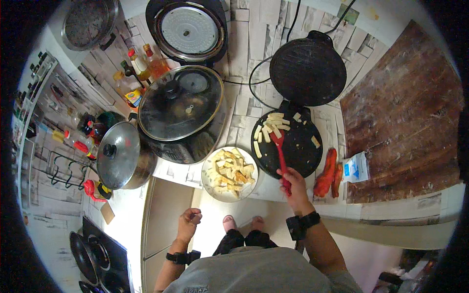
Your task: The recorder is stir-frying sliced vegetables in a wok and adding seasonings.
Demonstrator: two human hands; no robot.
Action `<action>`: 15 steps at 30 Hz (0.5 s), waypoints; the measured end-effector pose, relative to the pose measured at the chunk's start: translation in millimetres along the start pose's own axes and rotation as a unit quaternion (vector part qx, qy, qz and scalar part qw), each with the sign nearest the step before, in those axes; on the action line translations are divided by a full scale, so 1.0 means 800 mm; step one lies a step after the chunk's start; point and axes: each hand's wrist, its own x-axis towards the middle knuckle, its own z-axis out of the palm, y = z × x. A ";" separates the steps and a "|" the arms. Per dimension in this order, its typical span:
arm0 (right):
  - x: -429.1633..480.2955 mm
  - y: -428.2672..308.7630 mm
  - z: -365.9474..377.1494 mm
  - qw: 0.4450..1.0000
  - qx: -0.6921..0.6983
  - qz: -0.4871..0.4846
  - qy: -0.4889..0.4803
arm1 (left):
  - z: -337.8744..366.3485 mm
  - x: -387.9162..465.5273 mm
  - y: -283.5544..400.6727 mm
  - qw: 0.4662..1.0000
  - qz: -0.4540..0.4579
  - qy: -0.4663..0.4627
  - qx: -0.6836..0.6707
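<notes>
My right hand point(294, 186) grips the handle of a red spatula point(281, 157), whose head touches pale strips of food point(272, 124) heaped at the upper left of a black electric griddle point(298, 161). A few more strips and crumbs lie on the griddle's right side. The round black lid point(307, 71) stands raised behind it. Left of the griddle, a plate point(209, 190) holds more pale pieces point(232, 172), some browned. My left hand point(189, 219) hangs below and left of the plate, its fingers curled; whether it holds something small is unclear.
A large lidded pot point(181, 106) and a smaller lidded pot point(118, 155) stand at the left, with bottles point(139, 67) behind. Red carrot-like vegetables point(326, 175), a small white packet point(356, 167) and a dark wooden board point(403, 121) are at the right. Black cables run behind the griddle.
</notes>
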 end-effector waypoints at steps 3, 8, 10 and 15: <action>0.015 -0.003 -0.020 0.999 -0.002 -0.014 0.039 | 0.006 -0.001 0.008 0.999 0.014 0.012 -0.042; 0.002 -0.017 -0.045 0.998 -0.042 -0.034 0.017 | 0.007 0.005 0.005 1.000 0.003 0.010 -0.022; -0.007 -0.024 -0.050 0.998 -0.052 -0.037 0.017 | 0.006 0.010 -0.006 1.000 0.003 0.004 -0.023; -0.049 -0.039 -0.043 0.987 -0.149 -0.059 -0.002 | 0.012 0.014 -0.004 0.999 0.006 -0.004 -0.036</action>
